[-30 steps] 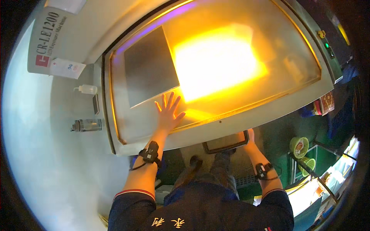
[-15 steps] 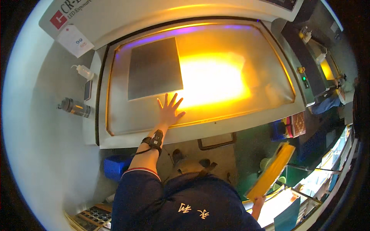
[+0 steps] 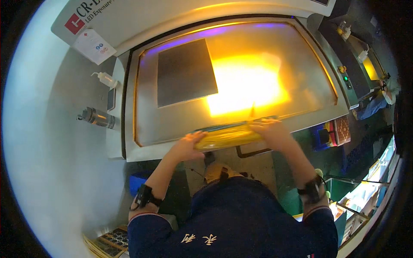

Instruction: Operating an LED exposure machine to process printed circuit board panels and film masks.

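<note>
Where the yellow piece (image 3: 230,136) is: by the front edge of the machine bed (image 3: 170,127)
Left hand (image 3: 187,147): grip closed over its left end
Right hand (image 3: 272,132): same, right end, bit blurry
Yellow piece: held up, not laid down, I reckon
Dark panel (image 3: 187,73): already flat on the bed

Yellow-white glare blew out part of the table (image 3: 172,124); floor (image 3: 286,172) was dim, right hand (image 3: 274,132) blurred, edges bent, corners black.
</note>
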A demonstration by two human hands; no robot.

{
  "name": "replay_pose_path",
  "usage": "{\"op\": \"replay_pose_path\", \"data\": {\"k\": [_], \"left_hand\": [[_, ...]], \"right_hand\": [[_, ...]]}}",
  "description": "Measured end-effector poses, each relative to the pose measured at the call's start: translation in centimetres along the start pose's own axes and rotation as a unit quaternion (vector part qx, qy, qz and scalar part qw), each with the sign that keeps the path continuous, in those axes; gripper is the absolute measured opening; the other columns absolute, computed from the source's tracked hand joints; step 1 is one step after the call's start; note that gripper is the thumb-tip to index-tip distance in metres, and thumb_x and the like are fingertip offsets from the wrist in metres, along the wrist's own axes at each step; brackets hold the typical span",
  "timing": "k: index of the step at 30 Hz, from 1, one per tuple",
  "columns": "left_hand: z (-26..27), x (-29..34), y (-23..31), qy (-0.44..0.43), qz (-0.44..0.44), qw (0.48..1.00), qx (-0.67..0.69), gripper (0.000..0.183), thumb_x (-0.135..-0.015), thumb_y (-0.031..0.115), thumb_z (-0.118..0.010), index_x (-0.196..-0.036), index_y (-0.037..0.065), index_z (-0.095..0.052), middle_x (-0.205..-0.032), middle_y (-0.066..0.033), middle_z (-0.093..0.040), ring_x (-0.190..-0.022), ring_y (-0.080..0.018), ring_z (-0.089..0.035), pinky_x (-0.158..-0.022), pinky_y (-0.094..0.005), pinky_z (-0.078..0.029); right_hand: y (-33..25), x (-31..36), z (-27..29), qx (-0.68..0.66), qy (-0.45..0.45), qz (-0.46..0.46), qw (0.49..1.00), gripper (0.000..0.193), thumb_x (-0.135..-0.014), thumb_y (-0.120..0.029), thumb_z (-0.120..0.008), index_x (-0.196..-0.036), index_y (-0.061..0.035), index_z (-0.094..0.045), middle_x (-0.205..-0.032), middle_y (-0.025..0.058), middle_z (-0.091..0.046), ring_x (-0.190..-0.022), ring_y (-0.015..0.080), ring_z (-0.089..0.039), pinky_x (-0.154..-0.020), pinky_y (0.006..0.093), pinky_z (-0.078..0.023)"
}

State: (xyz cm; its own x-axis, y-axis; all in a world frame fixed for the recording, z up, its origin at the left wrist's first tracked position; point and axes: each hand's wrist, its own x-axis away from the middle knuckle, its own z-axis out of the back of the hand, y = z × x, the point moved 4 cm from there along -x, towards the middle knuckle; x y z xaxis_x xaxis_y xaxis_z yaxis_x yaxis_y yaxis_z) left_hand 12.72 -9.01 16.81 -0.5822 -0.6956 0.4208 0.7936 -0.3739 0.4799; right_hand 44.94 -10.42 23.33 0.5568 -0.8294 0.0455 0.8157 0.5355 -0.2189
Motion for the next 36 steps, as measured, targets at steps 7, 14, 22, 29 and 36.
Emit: {"op": "replay_pose_path", "data": {"k": [7, 14, 22, 29, 36], "left_hand": [[1.6, 2.0, -14.5, 0.063, 0.137, 0.969, -0.194, 0.072, -0.076, 0.011, -0.071, -0.144, 0.015, -0.046, -0.142, -0.0078, -0.052, -0.123, -0.0354, -0.054, -0.101, -0.0477, -0.045], [21.6, -13.3, -29.0, 0.022, 0.173, 0.981, -0.088, 0.066, -0.083, -0.001, -0.055, -0.145, 0.021, -0.046, -0.126, -0.0154, -0.063, -0.112, -0.0367, -0.062, -0.099, -0.0466, -0.048], [32.9, -32.2, -45.1, 0.190, 0.167, 0.961, -0.115, 0.063, -0.084, 0.002, -0.058, -0.142, 0.024, -0.048, -0.125, -0.0199, -0.062, -0.113, -0.0362, -0.061, -0.099, -0.0484, -0.048], [33.1, -32.6, -48.9, 0.214, 0.157, 0.941, -0.210, 0.064, -0.085, 0.016, -0.067, -0.144, 0.024, -0.044, -0.134, -0.0174, -0.056, -0.125, -0.0398, -0.051, -0.102, -0.0506, -0.045], [25.6, -20.0, -37.0, 0.201, 0.182, 0.959, -0.081, 0.050, -0.094, 0.013, -0.049, -0.144, 0.019, -0.046, -0.134, -0.0241, -0.054, -0.124, -0.0443, -0.050, -0.105, -0.0496, -0.041]], "right_hand": [[-2.8, -13.6, -13.4, 0.005, 0.015, 0.040, 0.999, 0.061, -0.084, -0.009, -0.060, -0.143, -0.0148, -0.045, -0.141, 0.0100, -0.051, -0.127, 0.0305, -0.051, -0.098, 0.0575, -0.043], [7.4, -41.6, -9.0, -0.085, -0.128, -0.009, 0.988, 0.089, -0.067, -0.034, -0.080, -0.146, -0.0340, -0.040, -0.123, 0.0109, -0.065, -0.109, 0.0351, -0.064, -0.087, 0.0474, -0.054], [18.3, -63.8, -9.2, 0.162, 0.042, 0.017, 0.986, 0.080, -0.078, 0.004, -0.052, -0.151, -0.0243, -0.036, -0.152, 0.0046, -0.041, -0.136, 0.0276, -0.044, -0.108, 0.0421, -0.042], [19.0, -69.2, -9.1, 0.008, 0.109, -0.011, 0.994, 0.063, -0.085, 0.005, -0.042, -0.143, -0.0186, -0.048, -0.150, 0.0044, -0.045, -0.136, 0.0283, -0.045, -0.111, 0.0372, -0.038], [9.2, -51.5, -11.1, 0.069, 0.083, 0.016, 0.994, 0.067, -0.078, -0.005, -0.060, -0.142, -0.0173, -0.045, -0.144, 0.0085, -0.049, -0.132, 0.0300, -0.046, -0.108, 0.0571, -0.036]]}}
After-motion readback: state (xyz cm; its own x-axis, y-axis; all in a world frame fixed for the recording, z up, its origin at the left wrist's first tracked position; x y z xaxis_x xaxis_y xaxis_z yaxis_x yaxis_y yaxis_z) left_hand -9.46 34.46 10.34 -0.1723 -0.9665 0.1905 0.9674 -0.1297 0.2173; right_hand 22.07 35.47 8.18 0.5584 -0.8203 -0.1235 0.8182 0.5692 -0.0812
